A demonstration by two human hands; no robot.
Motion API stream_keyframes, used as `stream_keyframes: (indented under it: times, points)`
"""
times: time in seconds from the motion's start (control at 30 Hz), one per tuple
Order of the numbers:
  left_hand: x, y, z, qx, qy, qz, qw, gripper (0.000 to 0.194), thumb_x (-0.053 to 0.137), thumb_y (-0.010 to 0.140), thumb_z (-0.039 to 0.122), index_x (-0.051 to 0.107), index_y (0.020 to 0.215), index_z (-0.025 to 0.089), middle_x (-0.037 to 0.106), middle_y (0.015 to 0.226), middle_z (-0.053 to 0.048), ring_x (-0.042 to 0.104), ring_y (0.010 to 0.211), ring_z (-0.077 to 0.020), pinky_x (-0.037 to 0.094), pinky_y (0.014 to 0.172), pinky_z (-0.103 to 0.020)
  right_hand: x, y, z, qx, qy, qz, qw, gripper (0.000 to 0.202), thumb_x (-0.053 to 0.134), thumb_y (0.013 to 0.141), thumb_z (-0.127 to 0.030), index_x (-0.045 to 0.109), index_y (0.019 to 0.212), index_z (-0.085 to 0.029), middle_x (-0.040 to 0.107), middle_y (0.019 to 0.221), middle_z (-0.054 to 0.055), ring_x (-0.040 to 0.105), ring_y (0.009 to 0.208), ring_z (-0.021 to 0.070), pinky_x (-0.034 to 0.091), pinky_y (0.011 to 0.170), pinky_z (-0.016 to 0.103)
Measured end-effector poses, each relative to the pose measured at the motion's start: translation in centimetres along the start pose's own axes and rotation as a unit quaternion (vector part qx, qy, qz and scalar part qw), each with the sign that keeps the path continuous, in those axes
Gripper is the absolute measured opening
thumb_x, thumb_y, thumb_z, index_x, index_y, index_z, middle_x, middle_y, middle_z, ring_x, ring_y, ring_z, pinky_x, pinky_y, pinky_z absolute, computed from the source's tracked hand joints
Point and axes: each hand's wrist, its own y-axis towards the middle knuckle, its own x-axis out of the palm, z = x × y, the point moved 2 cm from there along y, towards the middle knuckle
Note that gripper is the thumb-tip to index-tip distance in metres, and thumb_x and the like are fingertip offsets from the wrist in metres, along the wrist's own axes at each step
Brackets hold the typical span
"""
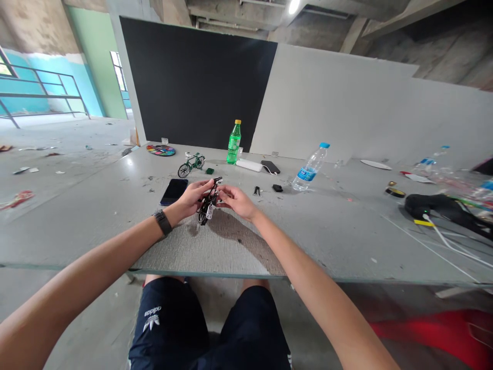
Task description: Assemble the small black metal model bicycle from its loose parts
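Between my hands, a small black model bicycle [208, 206] is held tilted just above the table. My left hand [191, 198], with a dark watch at the wrist, is closed on its left side. The fingers of my right hand [238, 201] are bent against its right side; their tips are partly hidden. A green model bicycle [191, 164] stands farther back, beside a small dark green piece [210, 170]. Left of my hands lies a dark phone [174, 191]. Small black parts [257, 190] and a black block [277, 188] are to the right.
On the grey table [154, 246] stand a green bottle [233, 143] and a clear bottle [310, 168]. A white power bank [249, 165], another phone [270, 167] and a paint palette [160, 150] lie behind. Black tape [395, 192] and a black cabled device [427, 206] are at right.
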Motion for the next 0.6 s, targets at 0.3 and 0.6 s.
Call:
stream_keyframes:
  times: [0.3, 0.6]
  points:
    - [-0.1, 0.0, 0.5, 0.008, -0.039, 0.021, 0.999, 0.017, 0.078, 0.083, 0.028, 0.069, 0.090, 0.015, 0.071, 0.081, -0.005, 0.066, 0.066, -0.0128, 0.049, 0.053, -0.022, -1.2, -0.1, -0.6, -0.059, -0.021, 0.101, 0.993, 0.040, 0.074, 0.082, -0.058, 0.069, 0.101, -0.022, 0.066, 0.084, 0.000, 0.063, 0.081, 0.0125, 0.057, 0.076, 0.027]
    - [0.0, -0.1, 0.2, 0.033, -0.021, 0.049, 0.998, 0.018, 0.083, 0.074, 0.020, 0.069, 0.084, 0.016, 0.070, 0.077, -0.003, 0.067, 0.068, -0.0137, 0.051, 0.062, -0.025, -1.6, -0.2, -0.8, -0.043, 0.011, 0.151, 0.988, 0.043, 0.082, 0.075, -0.054, 0.068, 0.102, -0.023, 0.069, 0.092, 0.003, 0.065, 0.083, 0.0150, 0.059, 0.090, 0.037]
